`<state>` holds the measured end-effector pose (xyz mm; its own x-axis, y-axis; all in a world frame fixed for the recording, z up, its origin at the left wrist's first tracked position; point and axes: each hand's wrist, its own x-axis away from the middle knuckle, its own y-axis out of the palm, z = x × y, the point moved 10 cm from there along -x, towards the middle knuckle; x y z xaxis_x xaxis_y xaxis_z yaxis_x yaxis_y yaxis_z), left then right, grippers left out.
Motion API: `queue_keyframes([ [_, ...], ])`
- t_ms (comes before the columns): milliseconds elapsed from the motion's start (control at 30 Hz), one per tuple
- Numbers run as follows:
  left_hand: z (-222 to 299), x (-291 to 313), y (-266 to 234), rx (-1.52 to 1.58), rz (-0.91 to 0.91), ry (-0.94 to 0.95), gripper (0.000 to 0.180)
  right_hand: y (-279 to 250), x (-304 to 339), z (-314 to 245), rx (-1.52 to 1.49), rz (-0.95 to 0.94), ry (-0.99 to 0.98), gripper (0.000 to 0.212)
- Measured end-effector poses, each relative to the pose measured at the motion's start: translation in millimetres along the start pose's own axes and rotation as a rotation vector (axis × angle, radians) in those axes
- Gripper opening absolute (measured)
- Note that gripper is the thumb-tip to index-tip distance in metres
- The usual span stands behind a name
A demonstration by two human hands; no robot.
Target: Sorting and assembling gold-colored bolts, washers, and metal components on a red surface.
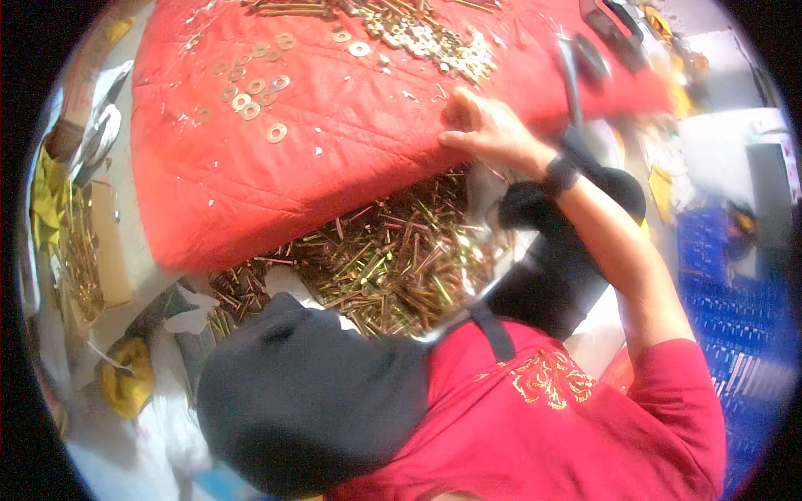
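My right hand (487, 131) reaches over the near edge of a table or board under a red quilted cloth (334, 167). Its fingers are curled in with the thumb alongside; whatever lies in them, if anything, is hidden. A black band (561, 173) circles that wrist. Just beyond the hand is a heap of small pale nuts (455, 57). Farther left, flat round washers (276, 133) lie scattered on the cloth. Long brass-coloured bolts (292, 8) lie at the far edge. My left hand does not show.
Below the cloth's edge, between my dark-clad knees (309, 392), sits a big pile of loose bolts (384, 259). A metal-handled tool (570, 79) lies at the right. Blue crates (735, 309) stand far right; an open cardboard box (109, 242) stands left, beside more bolts.
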<state>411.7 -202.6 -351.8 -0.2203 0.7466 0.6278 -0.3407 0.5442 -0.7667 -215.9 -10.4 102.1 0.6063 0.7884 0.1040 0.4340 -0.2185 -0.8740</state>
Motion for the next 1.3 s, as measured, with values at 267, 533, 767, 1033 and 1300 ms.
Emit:
queue_keyframes([
  [267, -9, 0, 6, 0.008, -0.014, -0.031, 0.113, -4, -9, 10, 0.003, 0.019, -0.012, 0.033],
  [533, -28, -9, 36, 0.010, -0.060, -0.004, 0.107, -5, -9, 20, 0.027, -0.004, 0.060, 0.036],
  [767, -128, -49, 96, -0.505, -0.465, 0.067, 0.101, 5, -17, 16, -0.107, -0.038, 0.028, 0.029],
  [1033, -31, 52, 11, 0.303, -0.002, -0.090, 0.103, 6, 3, 21, -0.266, -0.018, 0.027, 0.022],
  [1300, -63, 50, 16, 0.382, -0.035, -0.191, 0.096, 2, -5, 21, -0.234, 0.007, 0.031, 0.022],
])
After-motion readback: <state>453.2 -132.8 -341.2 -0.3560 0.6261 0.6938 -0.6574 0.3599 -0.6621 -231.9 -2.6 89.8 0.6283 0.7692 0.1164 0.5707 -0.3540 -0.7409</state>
